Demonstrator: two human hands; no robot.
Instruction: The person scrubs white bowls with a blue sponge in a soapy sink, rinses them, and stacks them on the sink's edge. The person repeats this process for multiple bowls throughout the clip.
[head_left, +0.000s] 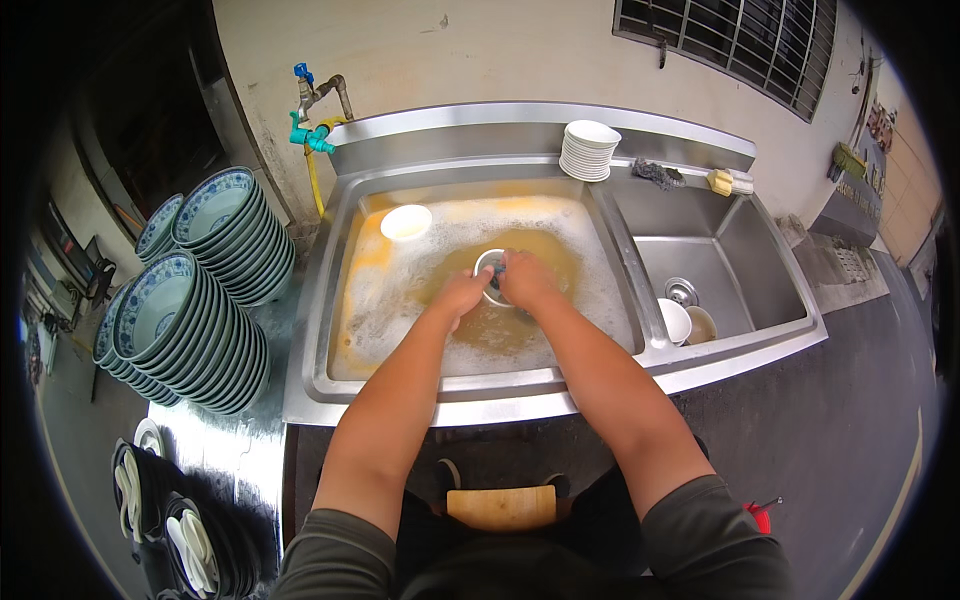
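Note:
A small white bowl (493, 297) is tilted towards me just above the murky, sudsy water (525, 330) in the left basin. Its left rim is gripped by my left hand (462, 291), thumb inside. My right hand (529, 279) presses a dark scouring pad (497, 276) against the inside of the bowl; the fingers hide much of the pad. Another white bowl (406, 223) floats among the foam at the basin's back left.
Small white dishes (589, 154) are stacked on the rear ledge beside dark steel wool (658, 173) and a yellow-and-white sponge (729, 182). The right basin (679, 251) holds a white bowl (674, 321) and a brownish one (700, 325). Tall stacks of blue-patterned bowls (214, 349) stand left, near a tap (309, 97).

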